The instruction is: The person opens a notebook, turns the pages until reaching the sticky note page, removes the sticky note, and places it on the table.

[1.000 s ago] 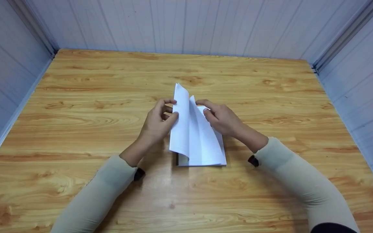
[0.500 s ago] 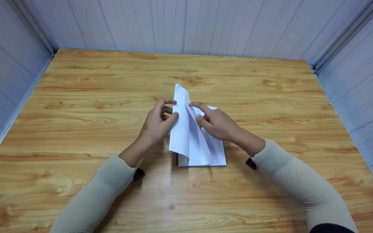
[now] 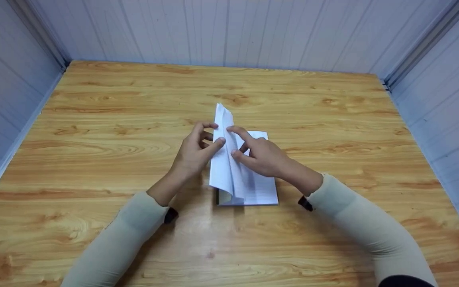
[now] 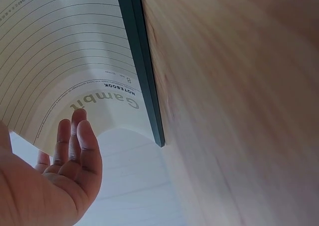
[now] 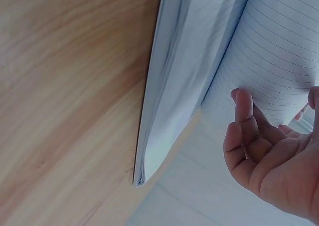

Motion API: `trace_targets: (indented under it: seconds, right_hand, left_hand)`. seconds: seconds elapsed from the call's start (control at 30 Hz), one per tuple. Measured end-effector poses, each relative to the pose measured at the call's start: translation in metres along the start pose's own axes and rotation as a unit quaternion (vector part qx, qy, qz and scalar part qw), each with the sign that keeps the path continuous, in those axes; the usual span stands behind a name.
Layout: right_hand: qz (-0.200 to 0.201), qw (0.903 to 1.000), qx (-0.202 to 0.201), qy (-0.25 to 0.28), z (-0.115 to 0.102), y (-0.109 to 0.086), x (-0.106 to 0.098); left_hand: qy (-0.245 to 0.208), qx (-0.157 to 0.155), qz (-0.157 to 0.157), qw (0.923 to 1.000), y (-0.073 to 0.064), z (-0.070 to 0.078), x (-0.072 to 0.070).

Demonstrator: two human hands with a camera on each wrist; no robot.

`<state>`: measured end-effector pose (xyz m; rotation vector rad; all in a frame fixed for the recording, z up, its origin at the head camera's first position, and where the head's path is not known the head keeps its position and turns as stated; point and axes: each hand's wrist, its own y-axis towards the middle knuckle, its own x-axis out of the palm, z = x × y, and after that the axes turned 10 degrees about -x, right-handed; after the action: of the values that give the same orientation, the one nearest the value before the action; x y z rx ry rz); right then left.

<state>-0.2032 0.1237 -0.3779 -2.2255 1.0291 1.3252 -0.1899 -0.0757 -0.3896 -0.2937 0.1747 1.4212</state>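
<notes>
- Notebook (image 3: 261,187) lay open on the wood-grain table (image 3: 134,99), between both hands; the right hand (image 3: 267,157) covered part of it.
- Left hand (image 3: 191,155): clamped on a raised bunch of pages (image 3: 219,167), thumb in front, index at the edge. Other fingers went behind the paper, only partly visible; sheets couldn't be counted.
- Right hand: index and thumb apart, tips against a lifted leaf (image 3: 238,179) just beside that bunch, no pinch seen. Remaining fingers mostly out of sight from above; part of this hand was cropped in the right wrist view.
- Left wrist view: lined sheet (image 4: 75,41) with "Gambit" print (image 4: 105,101), upside down, smaller text partly too tiny to read. Dark cover edge (image 4: 139,69) alongside, cut off at top.
- Right wrist view: ruled lines on a curved page (image 5: 279,46); page stack (image 5: 169,116) cropped at top.
- Pale sleeves (image 3: 134,227), cut off at the bottom; small black piece (image 3: 171,215) at each wrist, couldn't tell what.
- White panelled wall (image 3: 229,32) behind, top out of view.
</notes>
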Motion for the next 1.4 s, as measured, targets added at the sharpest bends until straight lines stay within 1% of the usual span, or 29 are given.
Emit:
trace_targets:
  seconds: [0.13, 0.23, 0.37, 0.47, 0.67, 0.8, 0.9, 0.97, 1.1, 1.2, 1.23, 1.4]
  right_hand:
    - [-0.003, 1.0, 0.005, 0.002, -0.004, 0.001, -0.001]
    - [-0.001, 1.0, 0.0, 0.003, -0.006, 0.002, -0.001]
    - [0.005, 0.9998, -0.016, 0.004, -0.005, 0.003, 0.001]
    - [0.003, 0.9998, -0.021, 0.004, -0.006, 0.004, 0.003]
    - [-0.006, 0.9999, -0.013, 0.001, -0.007, 0.003, 0.003]
    - [0.002, 0.9999, -0.005, -0.01, -0.005, 0.002, 0.0]
    - [0.018, 0.9991, 0.013, -0.037, -0.001, 0.002, -0.003]
    - [0.029, 0.9974, 0.033, -0.058, 0.004, 0.002, -0.005]
    - [0.041, 0.9889, 0.076, -0.121, 0.018, 0.003, -0.009]
    - [0.038, 0.9798, 0.103, -0.167, 0.029, 0.002, -0.01]
    - [0.034, 0.9777, 0.112, -0.175, 0.033, 0.001, -0.01]
    - [0.008, 0.9726, 0.152, -0.176, 0.046, -0.002, -0.009]
  left_hand:
    - [0.012, 0.001, 0.003, 0.9999, 0.001, -0.001, 0.0]
    - [0.017, 0.004, 0.004, 0.9998, 0.001, -0.001, 0.0]
    - [0.01, 0.004, -0.001, 0.9999, 0.001, -0.001, 0.0]
    - [0.007, 0.002, -0.001, 1.0, 0.0, -0.001, 0.0]
    - [0.005, -0.002, -0.003, 1.0, 0.0, -0.001, 0.0]
    - [-0.001, 0.0, -0.003, 1.0, 0.001, 0.0, 0.002]
    - [-0.006, -0.002, 0.001, 1.0, 0.002, 0.0, 0.003]
    - [-0.006, -0.004, 0.004, 1.0, 0.002, 0.0, 0.003]
    - [0.001, -0.009, 0.008, 0.9999, 0.002, 0.001, 0.003]
    - [0.004, -0.01, 0.009, 0.9999, 0.001, 0.0, 0.003]
    - [0.004, -0.009, 0.01, 0.9999, 0.001, 0.0, 0.003]
    - [-0.007, 0.006, 0.016, 0.9998, 0.0, 0.0, 0.001]
